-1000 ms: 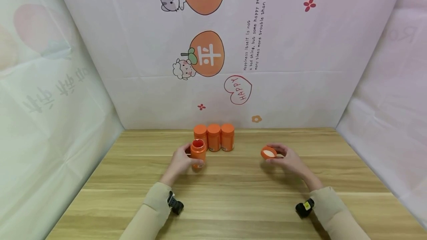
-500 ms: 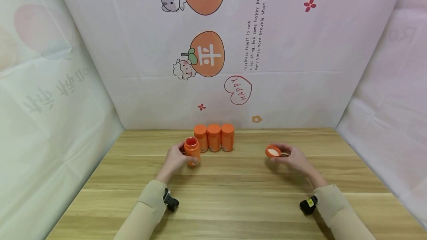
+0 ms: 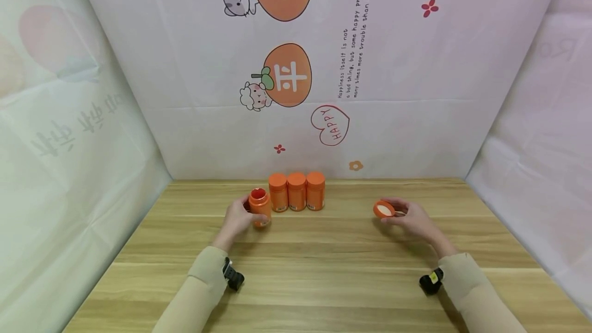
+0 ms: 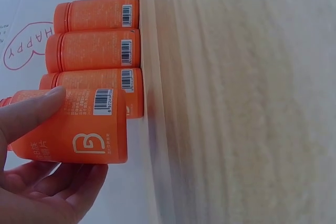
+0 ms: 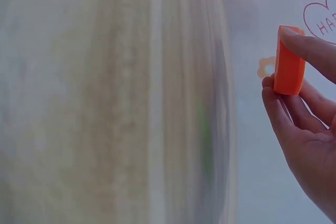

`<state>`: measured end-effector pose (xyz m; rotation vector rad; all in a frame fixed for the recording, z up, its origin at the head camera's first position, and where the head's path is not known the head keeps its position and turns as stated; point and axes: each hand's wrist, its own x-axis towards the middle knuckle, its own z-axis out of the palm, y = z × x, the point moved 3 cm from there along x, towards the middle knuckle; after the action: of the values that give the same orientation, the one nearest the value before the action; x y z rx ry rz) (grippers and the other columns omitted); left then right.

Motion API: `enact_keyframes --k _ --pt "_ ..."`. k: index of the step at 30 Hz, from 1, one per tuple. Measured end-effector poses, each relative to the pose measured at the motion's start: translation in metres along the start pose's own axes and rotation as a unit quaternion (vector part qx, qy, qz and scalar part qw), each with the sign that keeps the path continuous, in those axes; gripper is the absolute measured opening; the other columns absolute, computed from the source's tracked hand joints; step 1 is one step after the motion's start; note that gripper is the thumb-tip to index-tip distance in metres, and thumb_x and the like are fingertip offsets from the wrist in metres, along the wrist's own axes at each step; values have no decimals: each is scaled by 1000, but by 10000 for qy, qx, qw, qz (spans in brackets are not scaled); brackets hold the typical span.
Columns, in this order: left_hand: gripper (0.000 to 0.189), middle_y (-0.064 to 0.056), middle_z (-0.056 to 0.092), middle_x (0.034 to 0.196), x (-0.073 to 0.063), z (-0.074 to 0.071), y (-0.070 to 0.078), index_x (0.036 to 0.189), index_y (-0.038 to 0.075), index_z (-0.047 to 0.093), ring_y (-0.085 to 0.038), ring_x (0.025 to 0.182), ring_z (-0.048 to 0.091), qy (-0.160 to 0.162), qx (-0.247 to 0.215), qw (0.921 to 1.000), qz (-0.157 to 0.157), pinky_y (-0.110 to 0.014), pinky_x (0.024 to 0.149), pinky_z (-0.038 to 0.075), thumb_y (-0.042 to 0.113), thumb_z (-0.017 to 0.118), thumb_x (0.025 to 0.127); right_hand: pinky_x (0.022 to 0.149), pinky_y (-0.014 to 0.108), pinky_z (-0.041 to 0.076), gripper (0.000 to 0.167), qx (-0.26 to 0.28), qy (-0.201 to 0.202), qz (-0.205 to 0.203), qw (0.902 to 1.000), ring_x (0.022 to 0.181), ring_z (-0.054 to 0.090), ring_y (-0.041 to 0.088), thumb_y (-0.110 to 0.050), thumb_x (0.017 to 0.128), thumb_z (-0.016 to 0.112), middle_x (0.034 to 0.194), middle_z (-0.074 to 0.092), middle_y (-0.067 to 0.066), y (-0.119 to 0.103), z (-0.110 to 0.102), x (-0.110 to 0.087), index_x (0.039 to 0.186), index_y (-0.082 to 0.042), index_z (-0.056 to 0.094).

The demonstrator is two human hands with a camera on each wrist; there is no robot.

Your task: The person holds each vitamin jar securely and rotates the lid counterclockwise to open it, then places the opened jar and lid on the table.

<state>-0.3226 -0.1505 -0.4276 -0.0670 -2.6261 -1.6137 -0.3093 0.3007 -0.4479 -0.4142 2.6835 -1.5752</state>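
My left hand (image 3: 237,219) grips an uncapped orange pill bottle (image 3: 260,209), its mouth facing up with a red inside. In the left wrist view the thumb lies over one side of the bottle (image 4: 79,129) and the fingers curl under the other, with a barcode and a white "B" logo showing. Off to the right, my right hand (image 3: 413,220) pinches an orange screw cap (image 3: 384,209), its white inner face turned toward the head camera. The right wrist view shows the cap (image 5: 290,64) edge-on between thumb and fingers.
Three capped orange bottles (image 3: 297,191) stand side by side near the back of the wooden table (image 3: 324,271), just right of the held bottle. A printed white cloth (image 3: 398,117) hangs behind, and more cloth walls flank both sides.
My left hand has carried the open bottle leftward and slightly back, uncovering more of the leftmost standing bottle. My right hand has moved a little to the right with the cap.
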Motion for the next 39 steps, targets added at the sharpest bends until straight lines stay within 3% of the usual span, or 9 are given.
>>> enact_keyframes --k 10,27,33,39 --pt "70 -20 58 127 6 -7 -8 131 -1 51 -32 119 54 143 -138 9996 -195 -46 104 39 3 81 67 82 15 47 66 -386 15 -1 9993 118 53 41 -19 79 76 131 53 25 8 -8 4 135 0 47" --pt "73 -23 54 131 23 -17 -20 137 0 44 -35 122 50 202 -76 9992 -326 -49 106 35 4 77 72 83 22 50 64 -780 69 152 9968 118 53 40 -19 81 74 131 52 26 18 -18 14 136 1 47" --pt "77 -23 52 134 30 -19 -24 140 0 39 -36 124 49 227 -75 9991 -356 -49 106 35 4 76 73 85 31 50 65 -928 44 188 9955 117 53 40 -20 82 74 130 53 26 21 -21 17 137 1 46" --pt "72 -23 51 134 37 -21 -29 139 1 40 -36 124 48 268 -135 9989 -363 -49 106 36 4 74 76 83 26 49 67 -1056 97 153 9942 116 54 40 -22 80 75 128 55 25 25 -24 21 136 2 47"
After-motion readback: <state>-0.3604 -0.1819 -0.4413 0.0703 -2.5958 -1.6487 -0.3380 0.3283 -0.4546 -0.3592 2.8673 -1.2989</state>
